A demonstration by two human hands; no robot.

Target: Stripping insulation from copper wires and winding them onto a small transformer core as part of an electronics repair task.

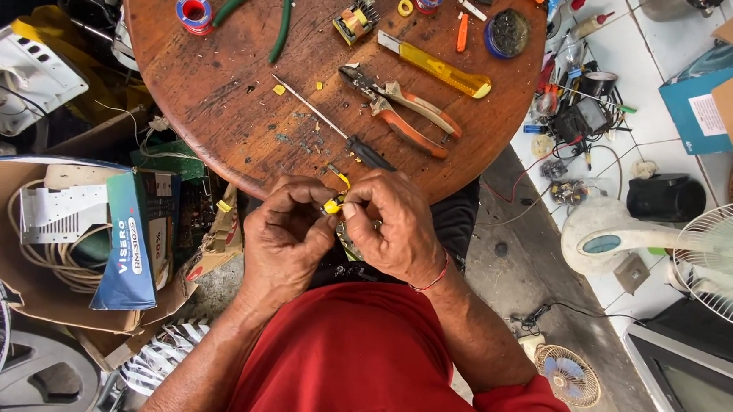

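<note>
Table (221,95), round, brown and scarred, is the landmark here, and everything else sits by it in reach of a seated person in a red shirt (365,367). Off the table's right edge stands a white fan (636,239) on the tiled floor; off its left edge lies an open cardboard box (8,243) with a blue carton (135,243) and coiled cable inside, parked low so the tabletop stays free for tools. On the table, the tools fan out from the near rim: green-handled cutters (268,5) far back and left, a yellow knife (434,66) right of centre, orange pliers (406,111) just nearer than it, and a thin screwdriver (337,132) slanting down to the near edge, its handle closest to the hands, probably for quick pick-up. 2 solder reels (194,10) sit at the far side, out of the way. Just off the table's near rim, both hands meet over the lap. The left hand (284,239) and the right hand (395,229) are each curled, fingertips pinching 1 small yellow part (331,205) between them, held close, likely so the fingers can steady each other on something so tiny. Below it, something darker is half hidden under the right hand; what it is cannot be told.
</note>
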